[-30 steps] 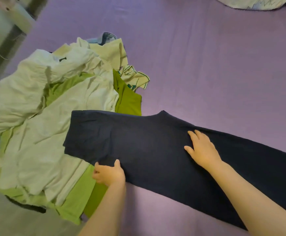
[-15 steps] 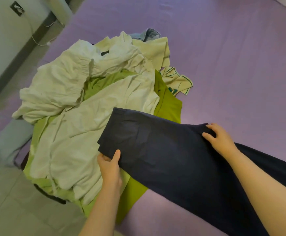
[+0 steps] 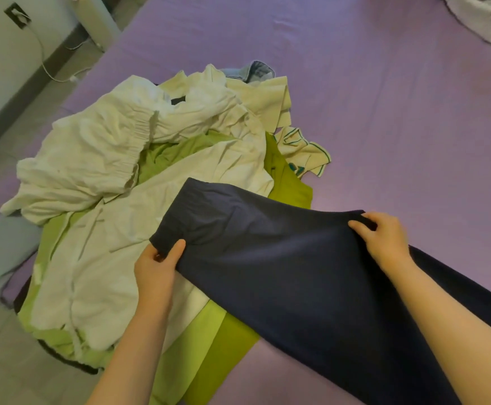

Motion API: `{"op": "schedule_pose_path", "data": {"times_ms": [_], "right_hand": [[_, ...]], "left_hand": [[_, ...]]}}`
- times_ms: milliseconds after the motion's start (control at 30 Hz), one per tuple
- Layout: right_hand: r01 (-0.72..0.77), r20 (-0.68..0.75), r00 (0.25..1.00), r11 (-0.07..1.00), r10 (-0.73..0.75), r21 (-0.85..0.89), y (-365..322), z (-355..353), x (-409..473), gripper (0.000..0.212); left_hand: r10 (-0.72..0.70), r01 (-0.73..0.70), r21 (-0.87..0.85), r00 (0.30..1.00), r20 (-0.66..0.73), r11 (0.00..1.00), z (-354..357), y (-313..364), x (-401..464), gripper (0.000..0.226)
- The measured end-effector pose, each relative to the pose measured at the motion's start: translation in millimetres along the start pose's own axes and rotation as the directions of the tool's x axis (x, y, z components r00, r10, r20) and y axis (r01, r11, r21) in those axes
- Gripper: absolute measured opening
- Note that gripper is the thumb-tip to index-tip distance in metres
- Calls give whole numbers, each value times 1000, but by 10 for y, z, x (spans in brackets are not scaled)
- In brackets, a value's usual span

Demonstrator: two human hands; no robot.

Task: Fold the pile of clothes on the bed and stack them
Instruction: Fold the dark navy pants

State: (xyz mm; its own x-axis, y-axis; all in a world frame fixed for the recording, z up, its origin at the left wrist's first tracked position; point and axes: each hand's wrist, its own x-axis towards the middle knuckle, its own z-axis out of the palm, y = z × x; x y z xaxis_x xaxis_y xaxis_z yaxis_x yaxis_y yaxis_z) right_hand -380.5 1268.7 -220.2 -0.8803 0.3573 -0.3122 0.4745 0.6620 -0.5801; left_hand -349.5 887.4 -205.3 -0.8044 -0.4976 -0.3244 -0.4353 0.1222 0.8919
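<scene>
gripping navy trousers (image 3: 282, 273) between left hand (image 3: 155, 268), right hand (image 3: 386, 239)

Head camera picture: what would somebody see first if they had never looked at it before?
First the dark blue trousers, stretched across the middle of the purple bed. The left hand pinches their near corner and the right hand grips their far edge. Beside them, to the left, lies a messy pile of white and green clothes, which partly hangs over the bed's edge.

Two bare forearms, left hand (image 3: 155, 268) and right hand (image 3: 386, 239), sleeveless, without rings or watch.
</scene>
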Motion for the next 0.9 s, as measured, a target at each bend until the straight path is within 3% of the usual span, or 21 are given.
{"op": "schedule_pose_path", "data": {"times_ms": [100,167,233,300,400,533,600,667,700,767,800,900], "right_hand": [[19,-119,992,995,-31,-97,-185,117,26,18],[20,-135,990,982,-46,-189,-254,197,-64,35],[127,-116,979,950,-166,-284,-253,347,-302,53],[237,11,967,878,-255,-415,-247,579,-595,64],[275,311,943,810,-121,-519,-210,901,-720,68],[213,390,921,815,17,-539,-293,929,-477,72],[147,426,904,917,27,-370,-384,799,-463,70],[-49,461,887,998,28,35,-438,585,-567,58],[-190,476,879,945,42,267,-444,455,-666,49],[-434,525,847,672,78,600,-404,192,-893,36],[-488,540,839,524,62,698,-333,72,-997,42],[-481,494,869,183,-25,857,8,-237,-1268,72]], "left_hand": [[19,-10,72,992,-123,997,-30,24,79,29],[-59,69,73,991,-124,995,-75,8,149,47],[-141,141,-17,989,-44,990,-103,42,210,59],[-206,221,-247,975,86,944,-100,114,241,51],[-255,320,-457,946,199,830,-75,201,181,33],[-207,325,-533,940,271,781,84,416,-25,26],[-121,316,-533,922,369,785,208,625,-202,36],[-44,296,-466,877,478,834,350,804,-411,38],[-19,275,-411,849,528,869,434,869,-528,35],[36,185,-281,775,631,942,616,941,-787,30],[65,115,-211,720,691,971,720,952,-931,30],[79,-205,23,480,874,979,1022,832,-1385,29]]}}
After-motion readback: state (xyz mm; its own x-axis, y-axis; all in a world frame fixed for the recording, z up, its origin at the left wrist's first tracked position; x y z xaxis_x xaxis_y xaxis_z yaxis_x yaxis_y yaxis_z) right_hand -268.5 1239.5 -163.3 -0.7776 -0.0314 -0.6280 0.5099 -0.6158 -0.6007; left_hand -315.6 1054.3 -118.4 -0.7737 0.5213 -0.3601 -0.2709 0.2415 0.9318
